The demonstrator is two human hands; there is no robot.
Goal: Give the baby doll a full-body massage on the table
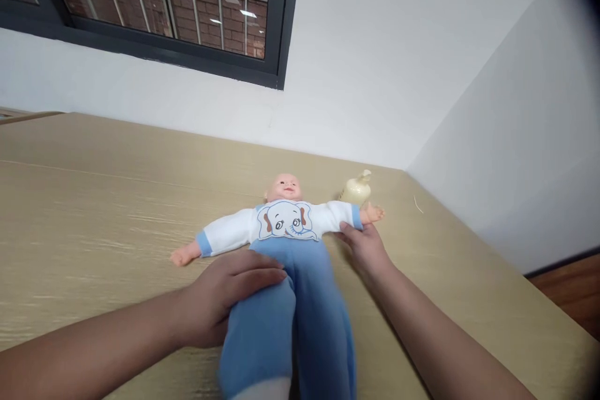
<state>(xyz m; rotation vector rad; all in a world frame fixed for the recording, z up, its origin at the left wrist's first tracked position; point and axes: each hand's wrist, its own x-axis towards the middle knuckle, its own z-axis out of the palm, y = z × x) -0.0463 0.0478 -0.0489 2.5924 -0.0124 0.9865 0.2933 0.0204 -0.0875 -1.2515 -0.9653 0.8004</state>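
Observation:
A baby doll lies on its back on the wooden table, arms spread wide. It wears a white top with an elephant picture, blue cuffs and blue trousers. My left hand is wrapped over the upper part of the trouser leg on the left, fingers together across the cloth; its thumb is mostly hidden. With thumb and fingers, my right hand grips the doll's white sleeve near the blue cuff on the right. Just behind that cuff is a cream-coloured toy bottle, partly covered by the sleeve.
The pale wooden table reaches back to a white wall. Above it at the left is a dark-framed window with metal bars outside. A thin pale strand lies on the right side of the table.

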